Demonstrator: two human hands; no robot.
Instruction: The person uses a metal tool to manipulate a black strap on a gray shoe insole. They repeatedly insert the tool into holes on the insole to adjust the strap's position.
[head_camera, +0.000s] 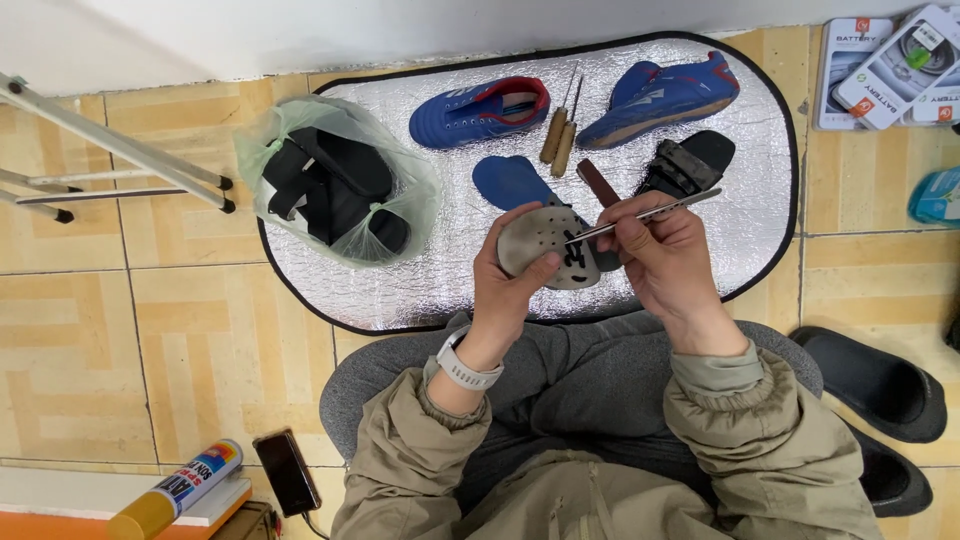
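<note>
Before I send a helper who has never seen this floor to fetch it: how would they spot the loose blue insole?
Find the silver mat on the tiled floor. Two blue shoes lie along its far edge with two wooden-handled awls between them. The insole lies just nearer than those, partly behind the left hand: flat, plain blue, with no upper and no sole.

Bright, even indoor light – soft shadows only, mild glare on the crinkled silver mat (400, 270); focus sharp, edges slightly bowed.
</note>
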